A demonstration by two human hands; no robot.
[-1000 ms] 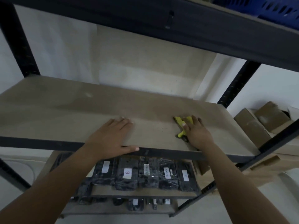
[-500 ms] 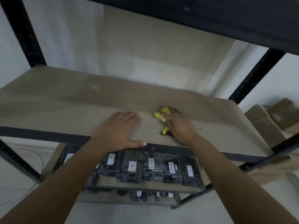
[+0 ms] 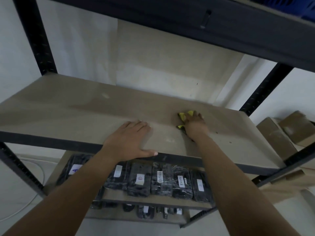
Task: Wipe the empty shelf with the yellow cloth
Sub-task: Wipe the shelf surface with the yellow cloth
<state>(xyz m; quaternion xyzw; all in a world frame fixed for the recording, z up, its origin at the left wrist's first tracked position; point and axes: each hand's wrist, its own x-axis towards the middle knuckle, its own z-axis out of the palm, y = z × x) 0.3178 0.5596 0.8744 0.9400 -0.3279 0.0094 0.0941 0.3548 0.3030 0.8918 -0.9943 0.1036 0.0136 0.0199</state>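
The empty shelf (image 3: 71,108) is a dusty beige board in a black metal rack. My right hand (image 3: 195,124) presses the yellow cloth (image 3: 182,116) flat against the board, right of centre; most of the cloth is hidden under the palm, with yellow corners showing at the fingers and thumb. My left hand (image 3: 127,142) lies flat on the board near its front edge, fingers spread, thumb hooked over the dark front rail. A few dark specks lie on the board to the right of my right hand.
Black uprights (image 3: 36,36) stand at the rack's corners and a dark shelf (image 3: 221,23) hangs close overhead. Several black wrapped packs with white labels (image 3: 162,181) fill the shelf below. Cardboard boxes (image 3: 288,132) sit to the right, outside the rack.
My right hand swept the cloth leftward toward the left hand, then back to the right and a little deeper onto the board. The left hand stayed put.
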